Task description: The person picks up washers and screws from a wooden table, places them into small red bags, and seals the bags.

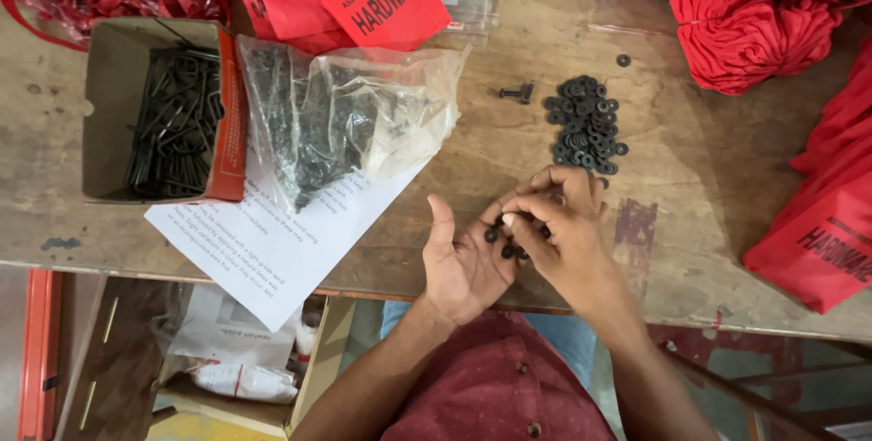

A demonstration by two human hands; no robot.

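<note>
A few small black metal washers are cupped in the open left hand and pinched by the right hand. A big washer pile is left on the worn wooden surface, so it's probably early going.

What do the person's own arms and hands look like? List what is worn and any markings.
Both forearms are bare, with no sleeves reaching them. The left hand and right hand wear no gloves, and no rings, watch or bracelets show on the fingers or wrists. Below the arms is a dark red shirt with small pale dots and buttons down its front.
</note>
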